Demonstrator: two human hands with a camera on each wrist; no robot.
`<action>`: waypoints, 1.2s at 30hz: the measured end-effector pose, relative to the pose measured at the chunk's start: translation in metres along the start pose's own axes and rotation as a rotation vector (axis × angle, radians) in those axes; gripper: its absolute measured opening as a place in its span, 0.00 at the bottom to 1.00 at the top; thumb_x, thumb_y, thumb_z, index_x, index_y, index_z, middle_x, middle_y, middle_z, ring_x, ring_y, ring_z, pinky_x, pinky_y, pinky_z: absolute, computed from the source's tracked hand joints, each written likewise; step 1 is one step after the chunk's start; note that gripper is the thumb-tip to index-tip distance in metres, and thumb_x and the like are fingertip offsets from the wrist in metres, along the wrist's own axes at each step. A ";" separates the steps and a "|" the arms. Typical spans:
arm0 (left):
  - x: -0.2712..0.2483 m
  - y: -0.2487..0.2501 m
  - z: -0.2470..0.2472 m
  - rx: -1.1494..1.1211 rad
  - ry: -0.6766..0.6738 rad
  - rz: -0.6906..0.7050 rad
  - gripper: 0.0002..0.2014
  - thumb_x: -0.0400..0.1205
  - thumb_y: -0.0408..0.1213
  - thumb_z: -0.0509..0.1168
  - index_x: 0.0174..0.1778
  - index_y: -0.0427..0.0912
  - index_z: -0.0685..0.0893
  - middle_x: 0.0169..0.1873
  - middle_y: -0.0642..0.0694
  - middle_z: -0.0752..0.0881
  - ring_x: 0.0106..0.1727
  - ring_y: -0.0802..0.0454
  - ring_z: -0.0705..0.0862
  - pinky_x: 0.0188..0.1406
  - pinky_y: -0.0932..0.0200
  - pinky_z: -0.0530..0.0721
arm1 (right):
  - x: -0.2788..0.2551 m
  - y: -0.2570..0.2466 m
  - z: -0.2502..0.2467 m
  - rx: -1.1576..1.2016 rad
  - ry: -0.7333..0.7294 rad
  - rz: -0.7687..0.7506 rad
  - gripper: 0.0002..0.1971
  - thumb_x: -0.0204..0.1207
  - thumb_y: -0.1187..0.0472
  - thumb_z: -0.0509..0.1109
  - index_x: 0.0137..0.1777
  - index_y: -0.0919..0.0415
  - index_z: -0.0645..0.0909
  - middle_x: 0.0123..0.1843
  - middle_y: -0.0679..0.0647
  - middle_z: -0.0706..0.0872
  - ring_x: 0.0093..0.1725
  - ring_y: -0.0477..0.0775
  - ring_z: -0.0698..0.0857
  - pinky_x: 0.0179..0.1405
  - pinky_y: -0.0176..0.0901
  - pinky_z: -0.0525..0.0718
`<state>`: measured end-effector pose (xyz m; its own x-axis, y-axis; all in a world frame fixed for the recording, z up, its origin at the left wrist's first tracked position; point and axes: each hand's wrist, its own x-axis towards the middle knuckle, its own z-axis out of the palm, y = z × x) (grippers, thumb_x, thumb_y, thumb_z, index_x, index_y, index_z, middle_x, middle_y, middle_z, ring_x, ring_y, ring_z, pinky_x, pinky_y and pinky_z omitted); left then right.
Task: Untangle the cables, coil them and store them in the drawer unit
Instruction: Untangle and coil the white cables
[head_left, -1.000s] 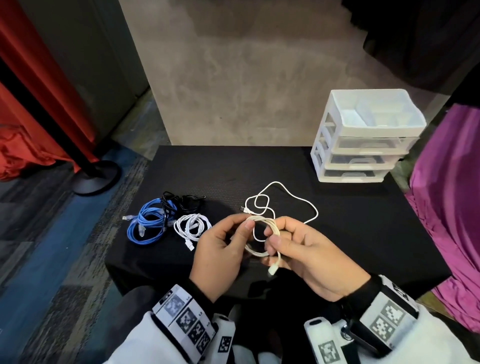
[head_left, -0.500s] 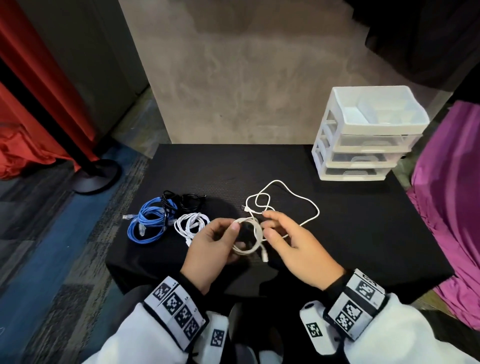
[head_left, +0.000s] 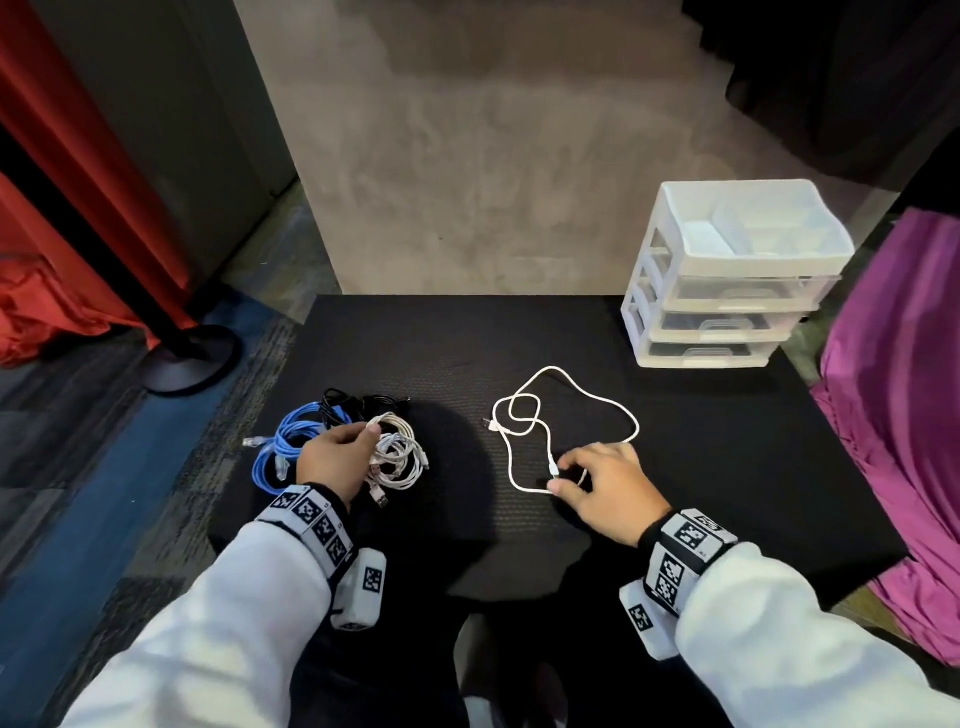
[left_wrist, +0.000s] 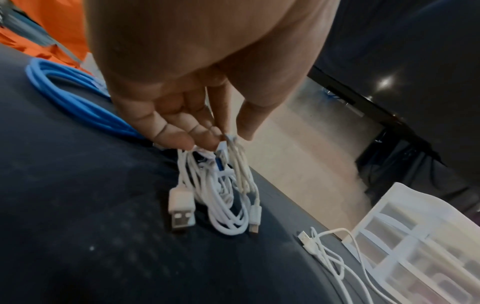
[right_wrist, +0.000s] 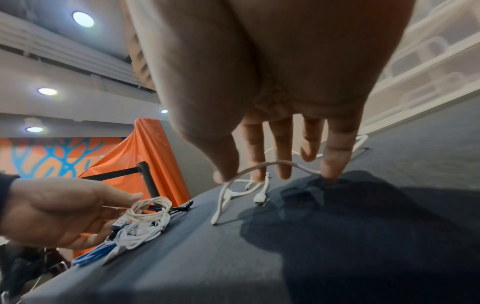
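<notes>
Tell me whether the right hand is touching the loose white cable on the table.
Touching. The right wrist view shows the right hand with the loose white cable arching between its thumb tip and little fingertip, both in contact; the head view agrees.

The left hand (head_left: 337, 460) covers part of the blue cable (head_left: 280, 441) and the near edge of the white coils (head_left: 400, 457). The black cable (head_left: 353, 404) is half hidden behind them, too tangled to trace. The drawers' (head_left: 727, 306) contents look blurred behind frosted plastic. Under the right hand (head_left: 605, 486), the loose cable (head_left: 571, 395) is perhaps pinched.
</notes>
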<state>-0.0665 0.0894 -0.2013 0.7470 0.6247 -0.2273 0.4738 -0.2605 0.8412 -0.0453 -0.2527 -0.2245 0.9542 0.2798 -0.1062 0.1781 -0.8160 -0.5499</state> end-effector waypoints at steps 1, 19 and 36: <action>-0.001 0.000 0.001 0.019 0.009 0.004 0.17 0.82 0.51 0.74 0.62 0.45 0.91 0.51 0.49 0.91 0.55 0.49 0.88 0.61 0.53 0.83 | -0.001 0.002 0.002 0.016 -0.030 -0.009 0.16 0.78 0.41 0.77 0.60 0.47 0.87 0.61 0.42 0.84 0.70 0.49 0.66 0.72 0.37 0.65; -0.129 0.066 0.041 -0.108 -0.581 0.709 0.14 0.92 0.47 0.59 0.57 0.50 0.90 0.50 0.52 0.92 0.57 0.52 0.90 0.63 0.48 0.85 | -0.060 -0.092 -0.086 0.412 0.237 -0.401 0.07 0.85 0.53 0.73 0.46 0.47 0.90 0.45 0.38 0.90 0.51 0.50 0.86 0.53 0.39 0.81; -0.121 0.042 0.006 -0.096 -0.529 0.666 0.11 0.85 0.48 0.64 0.41 0.49 0.86 0.31 0.43 0.86 0.35 0.53 0.84 0.42 0.60 0.82 | -0.065 -0.039 -0.175 0.782 0.718 -0.197 0.10 0.88 0.60 0.69 0.46 0.57 0.88 0.38 0.53 0.89 0.41 0.52 0.86 0.49 0.32 0.85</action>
<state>-0.1344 -0.0018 -0.1409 0.9863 -0.0682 0.1502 -0.1648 -0.3727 0.9132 -0.0724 -0.3282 -0.0513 0.8889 -0.1988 0.4128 0.3840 -0.1683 -0.9079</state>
